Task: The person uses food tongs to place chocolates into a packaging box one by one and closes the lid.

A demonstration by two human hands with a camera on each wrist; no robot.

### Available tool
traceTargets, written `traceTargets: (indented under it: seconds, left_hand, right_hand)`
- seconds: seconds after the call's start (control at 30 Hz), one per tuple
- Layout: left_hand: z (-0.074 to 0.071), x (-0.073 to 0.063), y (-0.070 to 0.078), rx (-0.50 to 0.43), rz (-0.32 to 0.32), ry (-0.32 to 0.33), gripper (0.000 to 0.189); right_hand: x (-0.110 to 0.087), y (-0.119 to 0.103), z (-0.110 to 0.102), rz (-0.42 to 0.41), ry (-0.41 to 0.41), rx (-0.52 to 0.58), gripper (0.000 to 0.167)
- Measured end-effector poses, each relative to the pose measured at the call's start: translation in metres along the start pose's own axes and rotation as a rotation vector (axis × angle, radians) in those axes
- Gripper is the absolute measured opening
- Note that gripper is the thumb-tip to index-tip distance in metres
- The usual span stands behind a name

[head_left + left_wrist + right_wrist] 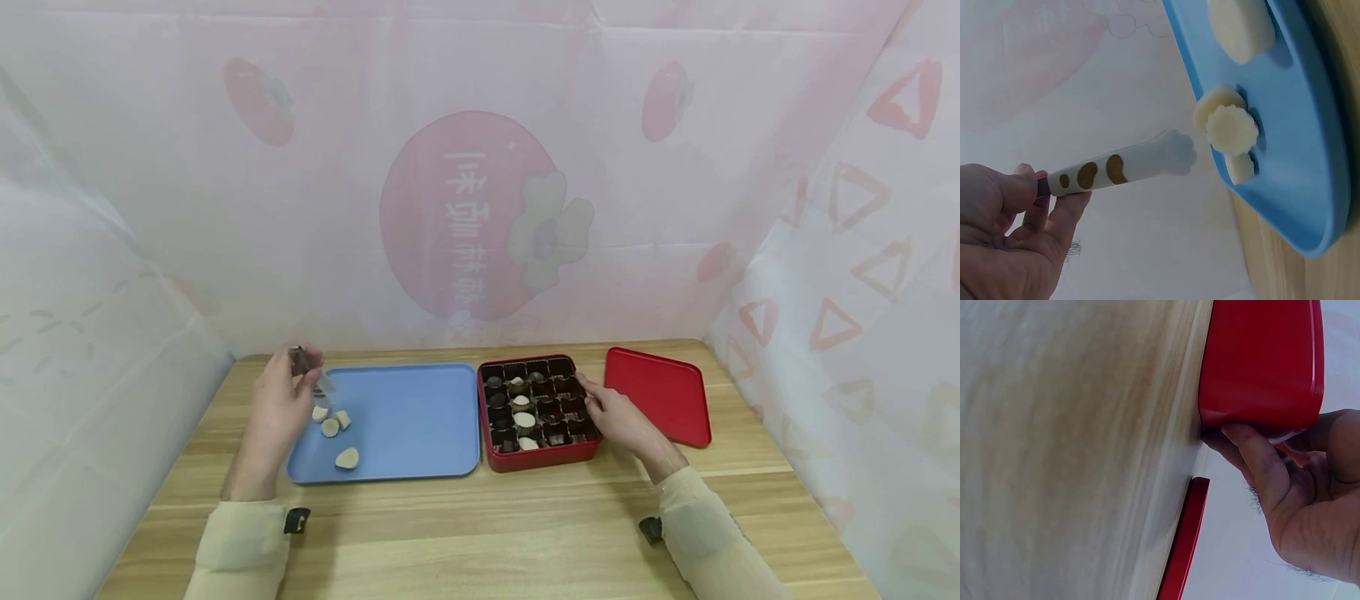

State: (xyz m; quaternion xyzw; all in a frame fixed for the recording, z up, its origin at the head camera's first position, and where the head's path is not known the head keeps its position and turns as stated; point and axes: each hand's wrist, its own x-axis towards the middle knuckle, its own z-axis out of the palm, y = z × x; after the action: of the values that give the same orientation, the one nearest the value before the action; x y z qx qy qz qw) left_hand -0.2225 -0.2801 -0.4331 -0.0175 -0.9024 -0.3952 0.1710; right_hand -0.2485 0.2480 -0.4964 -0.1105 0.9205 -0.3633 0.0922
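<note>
My left hand (281, 396) pinches small tongs (1122, 165) with a pale, brown-spotted arm and a translucent paw-shaped tip. The tip hangs above the left end of a blue tray (412, 425), apart from the white chocolates. Three white chocolates (330, 427) cluster there, one with a scalloped edge, and a larger white chocolate (347, 458) lies nearer the tray's front edge. My right hand (618, 421) holds the right side of a red box (543, 456), fingers against its outer wall. Inside, a dark divided insert (550, 408) carries white and dark chocolates in its left compartments.
A red lid (660, 396) lies on the wooden table (480, 533) to the right of the box. The tray and the box stand almost side by side. Printed white sheeting (322, 208) walls off the back and both sides.
</note>
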Motion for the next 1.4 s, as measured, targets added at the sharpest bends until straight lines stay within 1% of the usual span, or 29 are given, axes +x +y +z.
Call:
traceTargets:
  seconds: [0.17,0.27,0.43,0.53,0.8,0.93,1.03,1.2,1.3,1.4]
  left_hand:
    - [-0.003,-0.001,-0.006,0.08,-0.013,-0.052,0.027]
    - [-0.004,-0.001,-0.011,0.108,-0.023,-0.078,0.03]
    - [-0.005,-0.001,-0.018,0.119,-0.049,-0.113,0.032]
    - [-0.005,-0.001,-0.021,0.111,-0.059,-0.115,0.03]
    - [-0.003,0.001,-0.024,0.075,-0.082,-0.092,0.029]
    - [0.0,0.002,-0.028,0.035,-0.081,-0.076,0.026]
    - [0.003,0.002,-0.03,-0.003,-0.083,-0.079,0.026]
    - [0.003,0.002,-0.032,-0.058,-0.081,-0.103,0.028]
    - [-0.001,0.003,-0.033,-0.085,-0.075,-0.128,0.03]
    - [-0.007,0.004,-0.036,-0.102,-0.066,-0.171,0.032]
  right_hand:
    - [0.0,0.001,0.001,0.002,-0.001,0.002,0.061]
    - [0.0,0.001,0.001,0.002,0.0,0.008,0.062]
    - [0.0,0.002,0.001,0.0,0.002,0.011,0.062]
    - [0.0,0.001,0.001,-0.002,0.0,0.01,0.062]
    - [-0.001,0.0,0.001,0.008,0.002,0.005,0.062]
    - [-0.002,0.0,0.001,0.005,0.007,0.004,0.062]
    - [-0.001,0.001,0.002,0.003,0.007,0.004,0.062]
    - [-0.001,0.001,0.001,0.006,0.002,0.018,0.062]
    - [-0.001,0.0,0.0,0.007,-0.002,0.023,0.062]
    - [0.0,-0.001,0.0,0.006,0.001,0.023,0.061]
